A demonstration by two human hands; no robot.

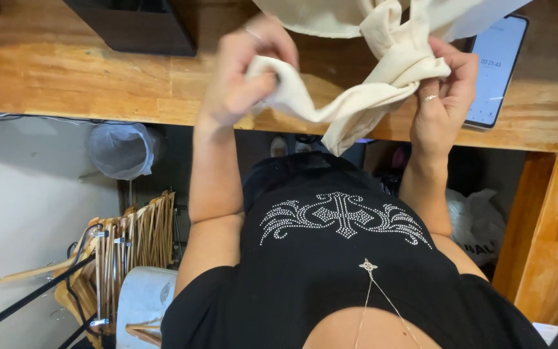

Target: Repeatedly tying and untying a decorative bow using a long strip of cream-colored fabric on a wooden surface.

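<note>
The left hand (243, 74) is clenched around one end of a cream cloth (382, 77), with the thumb pressed over the fabric and the fingers curled behind it. The right hand (444, 97) pinches another part of the same cloth between thumb and fingers; a ring shows on one finger. The cloth hangs in a loose curve between both hands, bunched up above the right hand, and a folded corner drops past the front edge of the wooden tabletop (66, 77). More of the cloth runs up out of view at the top. A phone (498, 64) with a lit screen lies on the tabletop just beside the right hand. A dark box (130, 26) stands on the tabletop well apart to the left. Below the tabletop, wooden hangers (130, 245) are bunched together near a clear plastic bag (121, 148).
</note>
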